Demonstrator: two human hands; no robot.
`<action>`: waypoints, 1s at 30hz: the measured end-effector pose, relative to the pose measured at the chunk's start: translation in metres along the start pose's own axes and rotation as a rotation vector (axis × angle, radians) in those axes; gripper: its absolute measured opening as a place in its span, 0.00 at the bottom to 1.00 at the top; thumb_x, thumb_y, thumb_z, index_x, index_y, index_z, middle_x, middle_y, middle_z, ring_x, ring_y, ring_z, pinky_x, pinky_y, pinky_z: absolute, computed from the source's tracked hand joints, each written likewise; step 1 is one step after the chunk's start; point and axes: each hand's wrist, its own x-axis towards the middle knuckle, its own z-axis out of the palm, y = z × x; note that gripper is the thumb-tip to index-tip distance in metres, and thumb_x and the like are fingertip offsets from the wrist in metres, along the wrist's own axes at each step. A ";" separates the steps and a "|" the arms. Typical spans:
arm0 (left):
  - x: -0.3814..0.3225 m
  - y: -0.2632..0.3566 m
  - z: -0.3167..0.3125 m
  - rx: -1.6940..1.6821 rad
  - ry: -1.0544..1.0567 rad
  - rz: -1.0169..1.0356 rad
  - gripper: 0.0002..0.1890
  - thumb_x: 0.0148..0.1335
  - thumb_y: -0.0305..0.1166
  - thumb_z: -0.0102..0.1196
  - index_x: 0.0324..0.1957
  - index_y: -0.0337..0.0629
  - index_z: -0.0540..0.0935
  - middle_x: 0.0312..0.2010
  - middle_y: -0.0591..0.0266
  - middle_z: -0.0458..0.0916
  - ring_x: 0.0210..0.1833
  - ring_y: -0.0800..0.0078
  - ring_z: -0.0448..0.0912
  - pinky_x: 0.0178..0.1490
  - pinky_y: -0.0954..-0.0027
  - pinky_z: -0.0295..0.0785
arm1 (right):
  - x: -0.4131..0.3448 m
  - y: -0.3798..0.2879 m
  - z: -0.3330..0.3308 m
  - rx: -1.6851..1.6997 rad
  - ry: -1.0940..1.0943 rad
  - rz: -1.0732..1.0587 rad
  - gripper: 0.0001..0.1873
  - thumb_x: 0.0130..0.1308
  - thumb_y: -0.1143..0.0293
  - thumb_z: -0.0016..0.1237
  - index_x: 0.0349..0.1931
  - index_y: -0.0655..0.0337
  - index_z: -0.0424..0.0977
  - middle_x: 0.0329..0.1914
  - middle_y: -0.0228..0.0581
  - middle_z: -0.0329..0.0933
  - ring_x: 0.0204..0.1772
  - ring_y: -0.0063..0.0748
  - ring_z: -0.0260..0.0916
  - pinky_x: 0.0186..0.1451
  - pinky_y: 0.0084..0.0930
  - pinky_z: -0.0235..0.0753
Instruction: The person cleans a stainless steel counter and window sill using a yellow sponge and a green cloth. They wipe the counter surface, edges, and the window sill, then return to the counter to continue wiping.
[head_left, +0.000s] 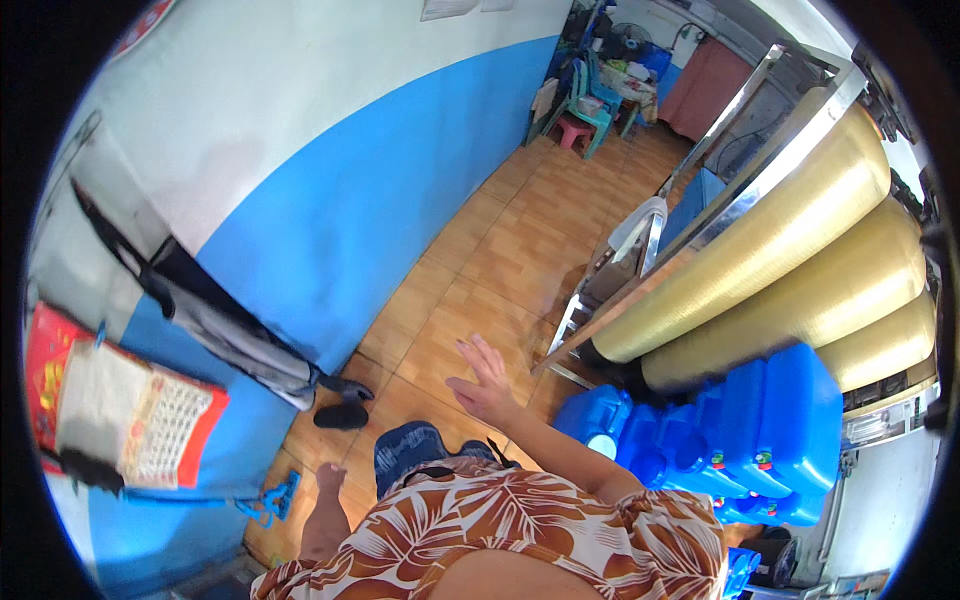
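Observation:
My right hand (484, 382) is held out over the tiled floor (480, 251), its fingers apart and nothing in it. Lower and to the left hangs my left hand (330, 477), small in the view, its fingers partly hidden and nothing plainly held. Between the hands and my body are blue denim trousers (411, 450) and a brown and white leaf-patterned top (487, 510). Near my right forearm stand several blue plastic water containers (801, 420). A black slipper (341, 416) lies on the floor above my left hand.
Tall gold cylindrical tanks (750, 262) stand behind a metal frame (795, 161) on the right. A folding ladder (645, 240) leans there. A blue and white wall (337, 195) runs along the left, with a hanging calendar (161, 427). Plastic chairs (592, 112) and a table (630, 82) stand far ahead.

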 end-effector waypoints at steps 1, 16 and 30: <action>0.020 -0.015 0.009 0.135 -0.133 -0.023 0.20 0.48 0.43 0.64 0.41 0.42 0.85 0.37 0.53 0.85 0.42 0.58 0.83 0.47 0.58 0.78 | 0.001 0.008 -0.001 -0.050 -0.004 0.032 0.14 0.44 0.73 0.62 0.34 0.47 0.81 0.69 0.48 0.62 0.72 0.61 0.55 0.64 0.58 0.61; 0.326 0.231 -0.124 0.770 -0.177 0.934 0.13 0.57 0.36 0.50 0.34 0.44 0.88 0.38 0.54 0.86 0.44 0.55 0.84 0.44 0.55 0.78 | 0.007 0.036 -0.016 -0.566 0.011 0.548 0.10 0.45 0.74 0.60 0.30 0.51 0.80 0.67 0.51 0.64 0.71 0.62 0.55 0.66 0.57 0.59; 0.204 0.375 -0.053 -0.329 -1.008 0.469 0.08 0.56 0.23 0.54 0.39 0.40 0.72 0.33 0.59 0.81 0.29 0.67 0.79 0.31 0.70 0.71 | -0.138 -0.180 -0.032 -0.996 0.364 0.938 0.10 0.46 0.73 0.60 0.30 0.49 0.78 0.69 0.49 0.61 0.72 0.58 0.55 0.64 0.56 0.61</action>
